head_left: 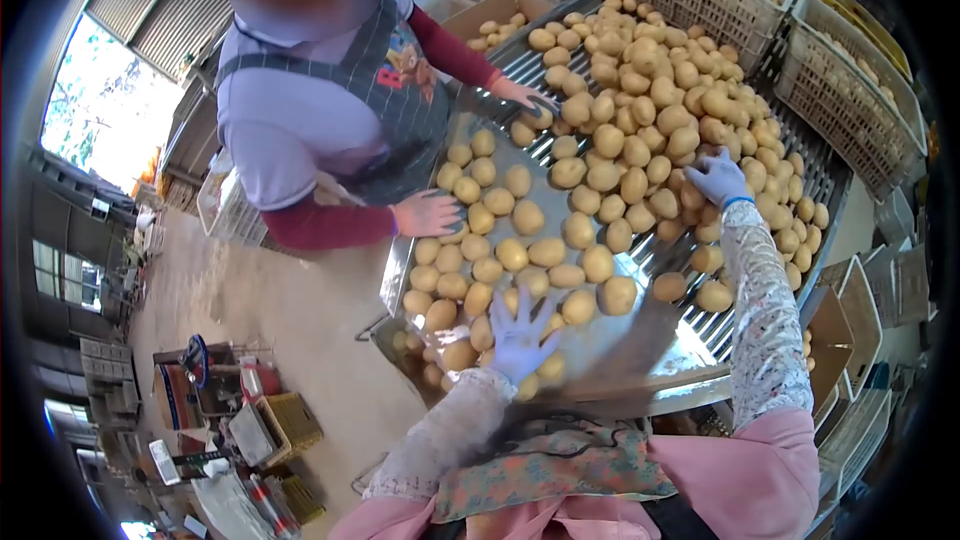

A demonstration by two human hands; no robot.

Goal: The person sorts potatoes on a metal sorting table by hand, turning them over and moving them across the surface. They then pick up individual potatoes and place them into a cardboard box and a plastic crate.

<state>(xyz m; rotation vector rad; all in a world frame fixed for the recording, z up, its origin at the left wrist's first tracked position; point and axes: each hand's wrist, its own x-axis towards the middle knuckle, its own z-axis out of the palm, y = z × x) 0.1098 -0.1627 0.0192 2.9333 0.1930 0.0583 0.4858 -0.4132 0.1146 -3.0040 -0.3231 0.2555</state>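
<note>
Many tan potatoes (640,90) lie heaped on a slatted metal table, and more are spread over its smooth metal part (650,345). My left hand (520,340), in a pale purple glove, rests with fingers spread over the potatoes near the table's front edge. At the right side of the heap, my right hand (718,178), gloved the same way, reaches onto the potatoes with its fingers bent and apart. Neither hand visibly holds a potato.
Across the table at the left stands a co-worker (330,110), with one hand (428,213) by the spread potatoes and the other (525,98) at the heap. Plastic crates (850,90) of potatoes line the back and right. A yellow crate (290,430) stands on the floor.
</note>
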